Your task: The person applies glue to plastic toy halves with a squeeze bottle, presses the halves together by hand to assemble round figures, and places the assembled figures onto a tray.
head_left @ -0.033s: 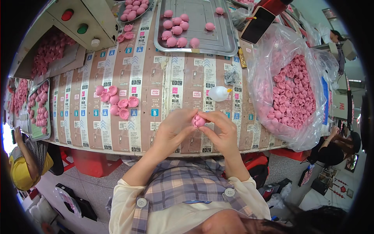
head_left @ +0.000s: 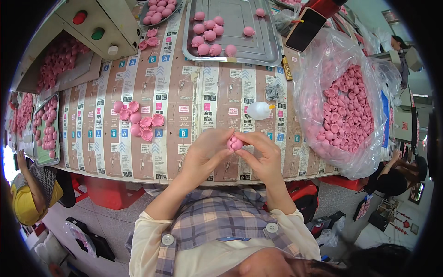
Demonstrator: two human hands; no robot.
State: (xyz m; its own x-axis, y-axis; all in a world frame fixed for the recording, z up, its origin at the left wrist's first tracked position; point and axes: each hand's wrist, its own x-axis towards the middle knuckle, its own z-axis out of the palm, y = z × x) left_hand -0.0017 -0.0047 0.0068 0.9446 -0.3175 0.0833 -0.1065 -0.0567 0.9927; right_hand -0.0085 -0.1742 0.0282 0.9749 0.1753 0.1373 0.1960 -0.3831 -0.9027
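Observation:
Close to the table's near edge, a small round pink plastic piece (head_left: 236,144) is held between the fingertips of both hands. My left hand (head_left: 206,151) pinches it from the left, thumb and forefinger closed on it. From the other side my right hand (head_left: 262,153) grips the same piece with thumb and forefinger. Fingertips hide part of it. Beyond my right hand lies a white squeeze bottle (head_left: 260,111) with a yellow tip. Several pink half shells (head_left: 146,122), some with the hollow side up, lie in a loose group to the left.
A metal tray (head_left: 256,48) at the back carries several pink balls. On the right, a clear plastic bag (head_left: 318,60) bulges with pink shells. A phone (head_left: 306,29) leans behind it. A machine box with red and green buttons (head_left: 98,33) stands at the far left.

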